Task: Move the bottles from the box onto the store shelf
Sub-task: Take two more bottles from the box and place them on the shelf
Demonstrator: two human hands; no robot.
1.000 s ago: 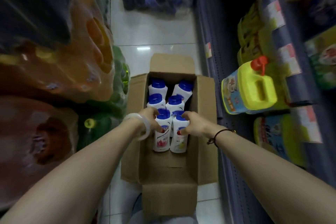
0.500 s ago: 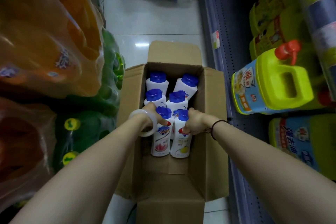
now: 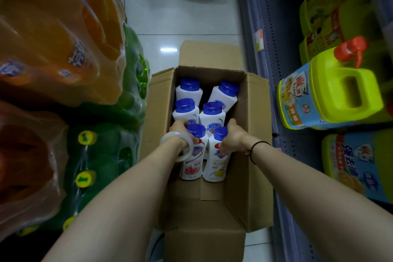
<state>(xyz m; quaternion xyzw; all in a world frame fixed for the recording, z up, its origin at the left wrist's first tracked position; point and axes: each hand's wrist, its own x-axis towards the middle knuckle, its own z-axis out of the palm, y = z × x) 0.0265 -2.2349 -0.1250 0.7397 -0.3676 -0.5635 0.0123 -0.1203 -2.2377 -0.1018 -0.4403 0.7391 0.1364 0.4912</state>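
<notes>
Head view: my left hand (image 3: 180, 132) and right hand (image 3: 232, 136) each have fingers clamped on a bottle (image 3: 192, 155) neck at the box's (image 3: 251, 134) near end. Pickup step; next, lift both clear toward the shelf (image 3: 268, 95).

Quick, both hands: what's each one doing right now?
Left hand: closed on the pink-flower bottle.
Right hand: closed on the yellow-label bottle.

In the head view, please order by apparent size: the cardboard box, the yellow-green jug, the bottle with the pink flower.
1. cardboard box
2. yellow-green jug, though nearness may enlarge it
3. bottle with the pink flower
</notes>
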